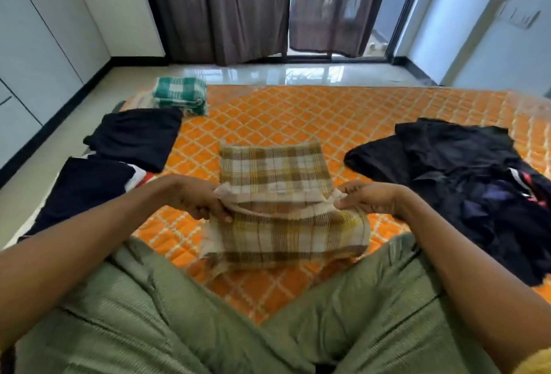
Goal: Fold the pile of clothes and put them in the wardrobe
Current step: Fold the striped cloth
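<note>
plaid cloth in brown and yellow checks lies on the orange quilted mattress just in front of your crossed legs, its near part lifted and doubled over. your left hand pinches the cream edge at the left corner and your right hand pinches it at the right, fingers curled on the fabric. to your left, along the mattress edge, sit folded black garments, with a folded green checked cloth beyond them. to your right a loose heap of dark clothes spreads toward the right edge. bare mattress lies open between heap and folded stacks. past the far edge are shiny floor tiles, brown curtains, and white cupboard doors on the left wall.
</note>
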